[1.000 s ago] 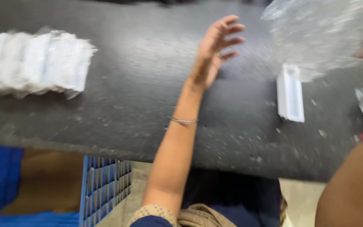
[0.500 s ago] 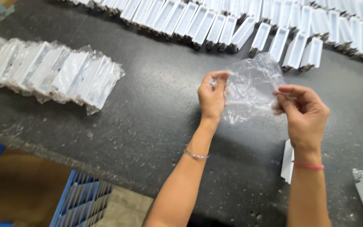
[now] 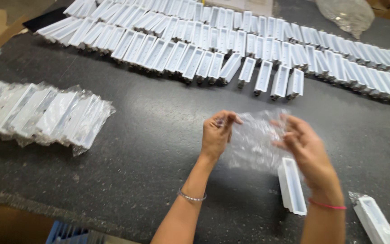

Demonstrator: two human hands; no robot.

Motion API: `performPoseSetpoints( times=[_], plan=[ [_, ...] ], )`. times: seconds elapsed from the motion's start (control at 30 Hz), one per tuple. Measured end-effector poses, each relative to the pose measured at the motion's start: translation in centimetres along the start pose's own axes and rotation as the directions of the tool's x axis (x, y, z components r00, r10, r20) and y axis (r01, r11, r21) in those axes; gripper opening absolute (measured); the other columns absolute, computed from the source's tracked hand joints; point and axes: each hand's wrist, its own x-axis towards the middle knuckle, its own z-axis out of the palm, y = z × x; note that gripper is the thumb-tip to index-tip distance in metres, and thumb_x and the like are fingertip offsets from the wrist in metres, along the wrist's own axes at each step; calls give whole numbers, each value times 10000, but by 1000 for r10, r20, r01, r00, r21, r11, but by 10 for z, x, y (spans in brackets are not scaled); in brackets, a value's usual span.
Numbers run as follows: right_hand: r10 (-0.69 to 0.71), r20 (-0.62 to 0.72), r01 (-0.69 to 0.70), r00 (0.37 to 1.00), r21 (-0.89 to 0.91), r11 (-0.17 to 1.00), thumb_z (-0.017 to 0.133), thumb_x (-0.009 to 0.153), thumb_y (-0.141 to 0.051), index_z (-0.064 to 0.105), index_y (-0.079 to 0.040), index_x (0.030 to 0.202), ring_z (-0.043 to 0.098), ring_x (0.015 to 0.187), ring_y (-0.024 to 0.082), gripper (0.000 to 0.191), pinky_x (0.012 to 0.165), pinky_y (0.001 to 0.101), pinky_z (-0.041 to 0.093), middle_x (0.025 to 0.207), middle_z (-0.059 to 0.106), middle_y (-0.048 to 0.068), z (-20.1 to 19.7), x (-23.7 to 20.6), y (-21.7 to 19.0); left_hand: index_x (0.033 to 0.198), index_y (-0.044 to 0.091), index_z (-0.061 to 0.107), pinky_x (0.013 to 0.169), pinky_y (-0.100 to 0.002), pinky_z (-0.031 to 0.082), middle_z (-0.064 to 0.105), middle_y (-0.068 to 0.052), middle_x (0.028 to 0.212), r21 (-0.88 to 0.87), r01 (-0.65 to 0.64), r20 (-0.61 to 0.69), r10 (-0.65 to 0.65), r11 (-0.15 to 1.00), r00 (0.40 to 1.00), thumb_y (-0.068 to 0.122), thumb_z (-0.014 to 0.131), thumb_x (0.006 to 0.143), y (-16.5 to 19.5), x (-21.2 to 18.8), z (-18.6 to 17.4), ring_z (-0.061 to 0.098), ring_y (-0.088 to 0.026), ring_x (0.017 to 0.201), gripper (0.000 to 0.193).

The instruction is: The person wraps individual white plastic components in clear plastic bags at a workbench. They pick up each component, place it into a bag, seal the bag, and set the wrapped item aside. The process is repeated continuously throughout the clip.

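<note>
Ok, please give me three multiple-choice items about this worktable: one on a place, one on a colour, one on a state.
1. Where does the loose white tray nearest the hands lie?
A. under the right hand
B. left of the bagged stack
C. in the far rows

2. What colour is the band on the right wrist?
A. green
B. red
C. blue

3. What state is the clear plastic bag in?
A. folded flat on the table
B. sealed around a tray
C. held up by both hands

Answers: 1 A, it lies just below the right hand. 2 B, the band is a thin red line. 3 C, the left hand and the right hand pinch its edges.
</note>
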Motion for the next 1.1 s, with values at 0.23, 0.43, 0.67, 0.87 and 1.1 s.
performPoseSetpoints(
  times=[0.23, 0.43, 0.67, 0.87, 1.1],
  plan=[
    [-191, -345, 209, 919, 17, 978, 615, 1041, -200, 726, -48, 1026, 577, 601, 59, 189, 492, 221, 443, 819, 695, 7, -80, -5, -59, 906, 98, 736, 436, -189, 345, 632, 59, 687, 94, -3, 25, 1, 996, 1000, 426, 734, 923, 69, 22, 57, 411, -17, 489, 329],
    [-252, -593, 251, 765, -87, 964, 605, 1164, -301, 703, -43, 995, 424, 522, 38, 323, 452, 223, 290, 660, 514, -36, -94, -39, -81, 1009, 54, 680, 448, -191, 411, 596, -8, 648, -54, 121, -28, -123, 991, 992, 471, 636, 1019, 98, 14, 33, 482, -59, 495, 419],
    [-456, -532, 321, 713, -329, 888, 579, 1141, -276, 709, -22, 998, 563, 561, 54, 319, 459, 222, 396, 695, 623, 9, -104, -124, -130, 1253, 39, 617, 801, -306, 634, 739, -69, 1007, -9, 285, 374, -261, 958, 890, 309, 735, 879, 167, -76, 137, 725, -150, 911, 477],
    [-387, -453, 334, 803, -196, 922, 553, 1111, -304, 710, -41, 980, 576, 542, 61, 333, 459, 222, 418, 693, 662, 24, 57, -174, -192, 1173, -32, 696, 773, -284, 590, 751, -136, 1001, -41, 209, 217, -196, 977, 956, 155, 692, 990, 261, -90, -4, 708, -141, 846, 261],
    [-253, -380, 289, 890, 40, 957, 586, 1079, -419, 666, -44, 822, 497, 484, 59, 462, 429, 228, 353, 618, 587, 6, 177, -232, -224, 1048, 47, 706, 479, -199, 490, 620, 61, 745, -63, 255, -3, -256, 965, 967, 268, 664, 956, 372, -124, -115, 537, -28, 589, 243]
  ],
)
